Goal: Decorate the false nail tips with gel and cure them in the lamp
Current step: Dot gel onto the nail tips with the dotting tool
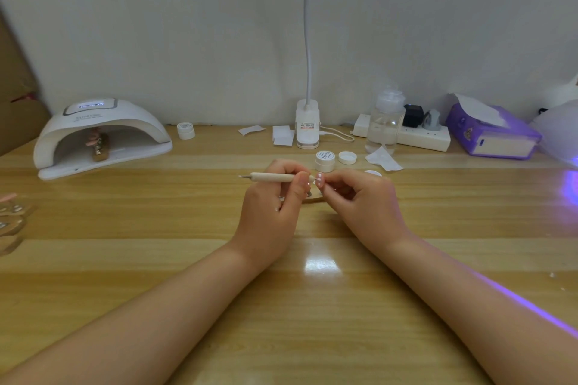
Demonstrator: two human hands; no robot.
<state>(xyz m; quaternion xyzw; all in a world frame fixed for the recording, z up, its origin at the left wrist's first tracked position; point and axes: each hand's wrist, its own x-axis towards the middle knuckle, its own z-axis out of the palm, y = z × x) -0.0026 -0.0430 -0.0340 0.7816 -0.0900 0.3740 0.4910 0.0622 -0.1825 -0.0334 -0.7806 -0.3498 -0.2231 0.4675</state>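
Pink nail tip (319, 180) with white dots, held mid-table; further pink tips on a stand (99, 142) inside the white curing lamp (103, 134) (display lit).

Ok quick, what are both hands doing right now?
Left hand: grips the dotting pen.
Right hand: pinches a false nail tip at the pen's end.

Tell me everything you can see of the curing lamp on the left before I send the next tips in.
The curing lamp is a white, glossy, plastic-looking dome with an arched opening facing the person. It stands upright on its flat base plate at the table's far left, near the wall. A silver-rimmed panel on top shows a lit bluish display; grey lettering sits below it. Inside, a wooden holder carrying pink nail tips rests on the base plate. Neither hand touches it.
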